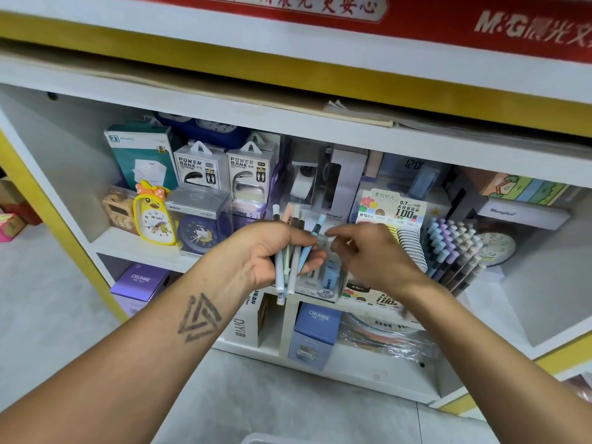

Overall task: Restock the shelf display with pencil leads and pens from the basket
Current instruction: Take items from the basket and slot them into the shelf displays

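Note:
My left hand grips a bundle of several pastel pens, held upright in front of the middle shelf. My right hand hovers just right of the bundle, thumb and forefinger close to the tip of a blue pen; whether they touch it is unclear. Behind my right hand stands the pencil lead display with rows of white lead tubes. To its right is a stepped pen display filled with blue, purple and beige pens. The basket is out of view.
The shelf holds a yellow duck clock, a boxed blue clock, power bank boxes and a tape dispenser. Purple and blue boxes sit on the lower shelf. Grey floor lies below.

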`<action>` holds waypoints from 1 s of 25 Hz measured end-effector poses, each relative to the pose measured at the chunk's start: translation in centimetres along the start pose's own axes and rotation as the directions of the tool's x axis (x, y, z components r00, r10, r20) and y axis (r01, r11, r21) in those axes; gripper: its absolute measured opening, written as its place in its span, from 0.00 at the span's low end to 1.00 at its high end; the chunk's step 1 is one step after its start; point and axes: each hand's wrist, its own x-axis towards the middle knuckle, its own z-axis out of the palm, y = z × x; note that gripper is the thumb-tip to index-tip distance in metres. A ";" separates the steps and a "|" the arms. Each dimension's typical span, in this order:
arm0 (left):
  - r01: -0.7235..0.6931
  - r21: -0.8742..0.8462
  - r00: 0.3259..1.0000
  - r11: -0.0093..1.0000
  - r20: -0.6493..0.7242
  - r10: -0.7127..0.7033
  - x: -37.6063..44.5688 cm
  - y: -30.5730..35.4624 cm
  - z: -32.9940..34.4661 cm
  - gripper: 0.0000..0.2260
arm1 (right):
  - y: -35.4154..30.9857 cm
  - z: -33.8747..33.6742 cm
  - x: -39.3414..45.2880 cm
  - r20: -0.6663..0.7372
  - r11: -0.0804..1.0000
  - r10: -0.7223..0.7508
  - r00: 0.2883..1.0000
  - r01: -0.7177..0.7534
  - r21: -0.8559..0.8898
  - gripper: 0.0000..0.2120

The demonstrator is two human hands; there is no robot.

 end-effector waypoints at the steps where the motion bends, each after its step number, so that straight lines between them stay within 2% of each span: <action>1: 0.002 -0.002 1.000 1.000 0.019 -0.002 0.0 0.0 0.1 0.03 | -0.4 -0.3 0.0 -0.020 0.956 0.088 0.996 -0.079 0.281 0.12; 2: 0.002 -0.006 0.999 1.000 0.039 -0.001 0.0 -0.1 0.2 0.03 | -0.9 -0.5 0.0 0.009 0.834 0.162 0.987 -0.142 0.533 0.11; 3: 0.002 -0.009 0.998 1.000 0.057 -0.001 0.0 -0.2 0.4 0.04 | -1.3 -0.6 0.0 0.039 0.707 0.206 0.978 -0.176 0.685 0.10; 4: 0.004 -0.010 0.997 1.000 0.075 -0.003 0.1 -0.3 0.6 0.05 | -1.5 -0.7 0.0 0.049 0.632 0.234 0.971 -0.190 0.752 0.10; 8: 0.020 -0.027 0.990 0.999 0.140 -0.016 0.5 -0.9 2.2 0.06 | -0.7 -2.1 -0.8 0.046 0.508 0.297 0.954 -0.198 0.838 0.08; 11: 0.034 -0.030 0.980 0.999 0.197 -0.028 0.7 -1.7 4.3 0.05 | 0.4 -3.8 -2.0 0.040 0.471 0.291 0.956 -0.180 0.864 0.08; 13: 0.057 -0.039 0.970 0.998 0.240 -0.046 0.8 -2.4 6.0 0.05 | 1.6 -5.0 -3.1 -0.032 0.473 0.355 0.934 -0.150 0.868 0.07; 15: 0.083 -0.053 0.967 0.995 0.245 -0.068 1.0 -3.1 7.6 0.04 | 3.0 -6.8 -4.4 -0.161 0.487 0.445 0.881 -0.087 0.869 0.05; 18: 0.093 -0.043 0.980 0.995 0.178 -0.084 1.5 -4.1 9.1 0.02 | 5.3 -9.8 -6.3 -0.379 0.589 0.476 0.794 0.032 0.807 0.06; 22: 0.097 -0.018 0.983 0.995 0.161 -0.093 1.9 -5.2 10.3 0.05 | 7.3 -11.6 -8.7 -0.569 0.765 0.350 0.744 0.124 0.633 0.05; 25: 0.097 -0.003 0.980 0.995 0.177 -0.095 2.0 -5.5 10.6 0.05 | 8.2 -10.8 -9.4 -0.590 0.962 0.123 0.798 0.051 0.270 0.06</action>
